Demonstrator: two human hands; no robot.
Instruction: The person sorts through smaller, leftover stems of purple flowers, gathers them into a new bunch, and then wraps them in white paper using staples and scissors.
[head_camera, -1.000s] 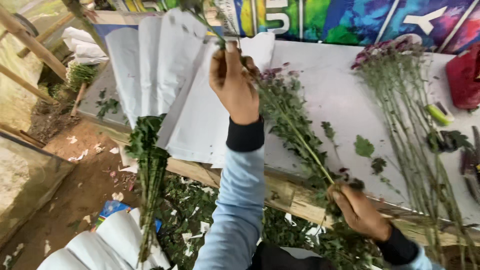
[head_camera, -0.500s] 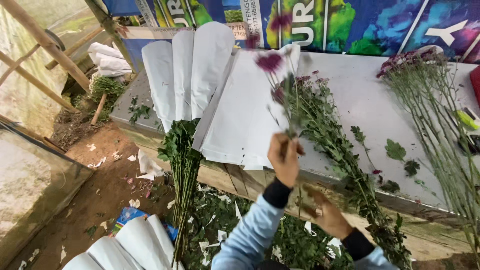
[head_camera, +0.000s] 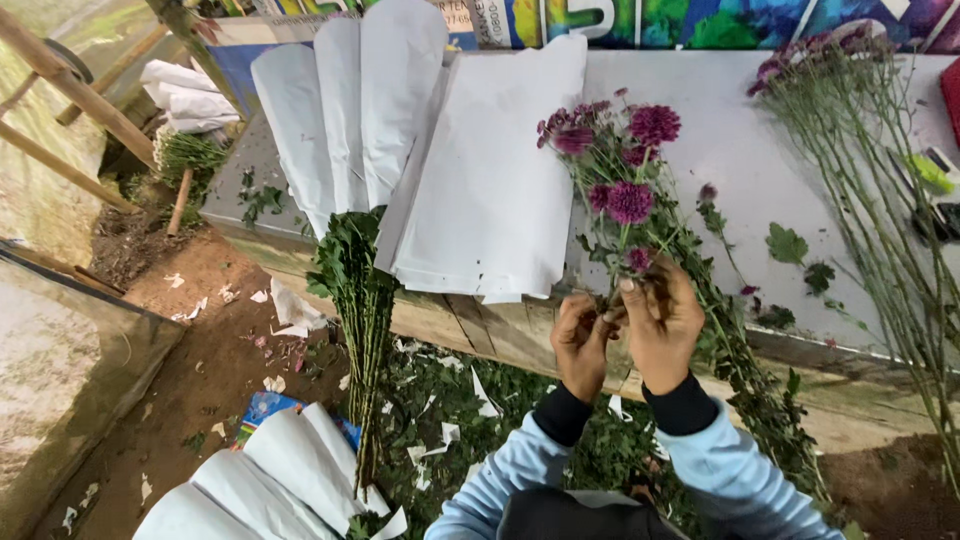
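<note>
Both hands hold a small bunch of purple chrysanthemums (head_camera: 625, 165) by their stems at the front edge of the grey table (head_camera: 720, 150). My left hand (head_camera: 582, 342) grips the stems low down. My right hand (head_camera: 663, 325) closes around the same stems just beside it, slightly higher. The blooms stand up and lean away over the table, next to a stack of white paper sheets (head_camera: 490, 190). More leafy stems (head_camera: 760, 380) trail down to the right of my hands.
Folded white paper sleeves (head_camera: 350, 100) fan out at the table's back left. A bundle of green stems (head_camera: 360, 290) hangs off the front edge. Long flower stems (head_camera: 860, 170) lie at the right. Leaf scraps and paper (head_camera: 440, 400) litter the dirt floor.
My left hand dropped from the paper to the table's front edge and joined my right hand on the stems. The purple flowers now stand gathered upright in both hands.
</note>
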